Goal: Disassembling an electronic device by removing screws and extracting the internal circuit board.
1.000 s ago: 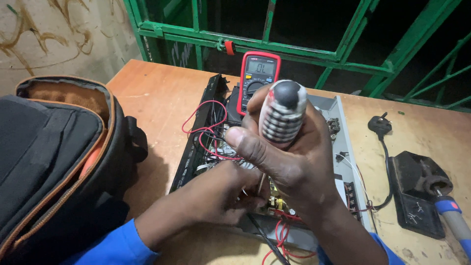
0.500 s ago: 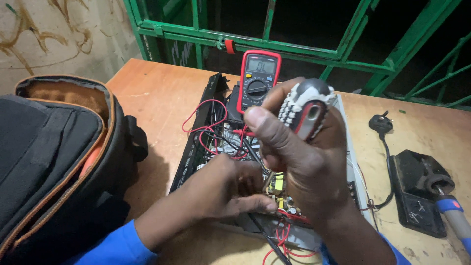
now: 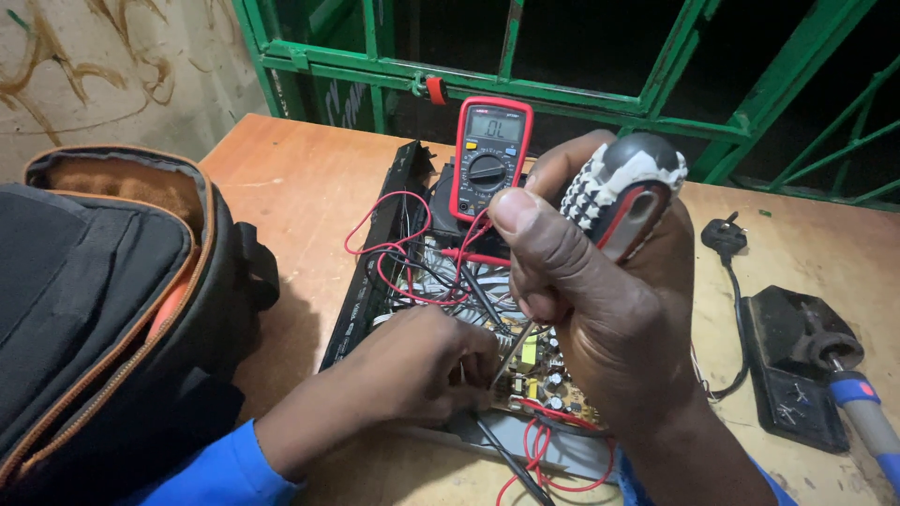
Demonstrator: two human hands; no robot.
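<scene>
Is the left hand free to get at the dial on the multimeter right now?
Probably not without letting go: the left hand is down on the circuit board, and red wires lie between it and the multimeter. The screwdriver in the right hand crowds that side too.

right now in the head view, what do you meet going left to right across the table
black backpack → left hand on the open circuit board → right hand holding the screwdriver → black plug → soldering iron stand

Both hands (image 3: 600, 309) curled, fingers closed.
</scene>
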